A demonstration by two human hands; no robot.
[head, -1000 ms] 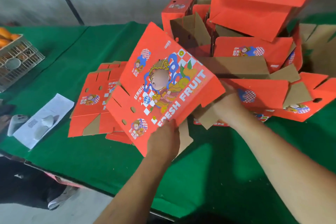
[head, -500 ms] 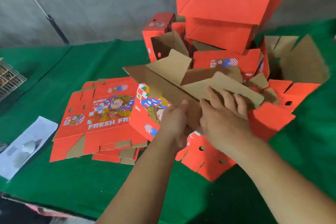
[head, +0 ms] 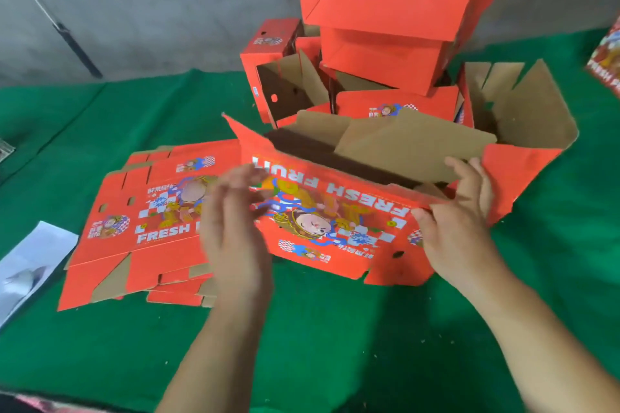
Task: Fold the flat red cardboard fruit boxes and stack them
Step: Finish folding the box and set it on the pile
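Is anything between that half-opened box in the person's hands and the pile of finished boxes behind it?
Nothing visible. The half-opened box, held by the right hand with the left hand at its other end, sits directly in front of the stack of folded boxes, almost touching it.

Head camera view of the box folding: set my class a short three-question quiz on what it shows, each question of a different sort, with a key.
1. True or false: the box being folded shows its FRESH FRUIT lettering upside down to the camera.
2. Where does the pile of flat boxes lie? A: by the left hand; B: by the right hand; C: on the stack of folded boxes.
3. Fill in: the right hand grips the box's right ____.

Key: 1 true; 2 A; 3 end.
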